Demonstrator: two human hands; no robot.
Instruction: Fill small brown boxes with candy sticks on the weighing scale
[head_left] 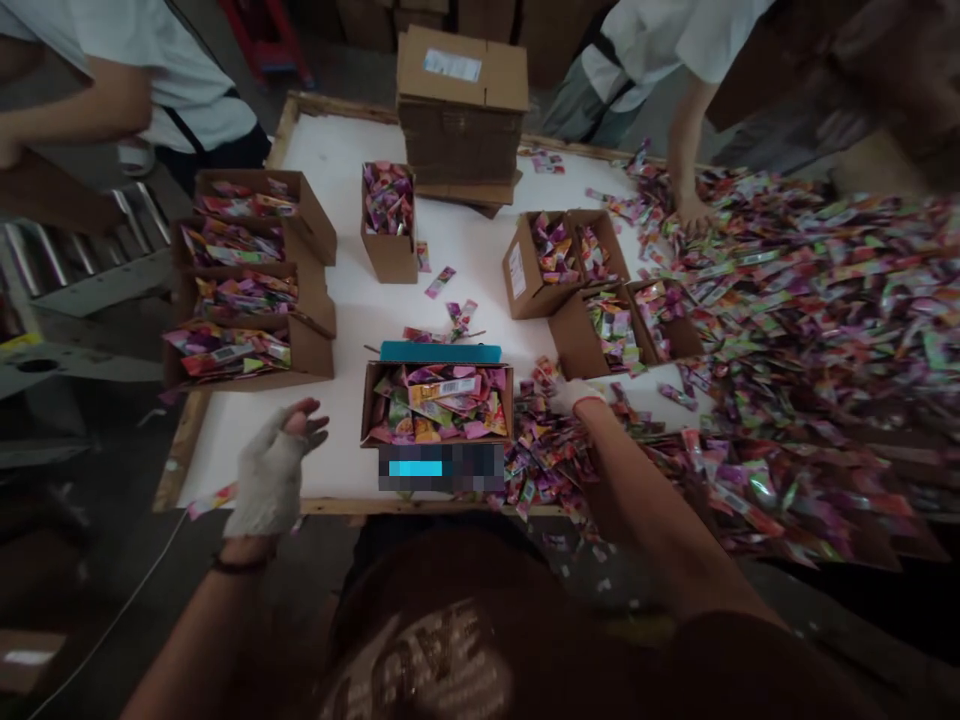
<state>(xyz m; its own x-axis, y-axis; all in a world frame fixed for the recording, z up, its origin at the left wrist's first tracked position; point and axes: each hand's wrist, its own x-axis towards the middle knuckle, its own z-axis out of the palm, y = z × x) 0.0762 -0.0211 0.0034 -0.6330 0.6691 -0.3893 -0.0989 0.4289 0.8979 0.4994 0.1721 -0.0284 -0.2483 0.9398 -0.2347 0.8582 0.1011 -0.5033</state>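
Observation:
My left hand (271, 465), in a pale fingerless glove, is raised left of the middle carton. Its bare fingertips are bent but apart, with nothing between them. An open cardboard box (512, 405) full of small colourful packets (442, 388) sits on a blue-edged weighing scale (440, 352) with a lit display. To the right of that box, my gloved right hand (576, 394) reaches into a heap of loose packets (551, 440). A reddish packet (545, 371) lies at its fingertips; the fingers are too dark and blurred to show a grip.
Filled boxes (311, 345) stand in a column at the left, with a narrow filled box (394, 262) farther back. Several part-filled boxes (566, 335) stand right of centre. Behind are stacked flat cartons (461, 140). A co-worker's hand (694, 213) touches the large packet pile (810, 300).

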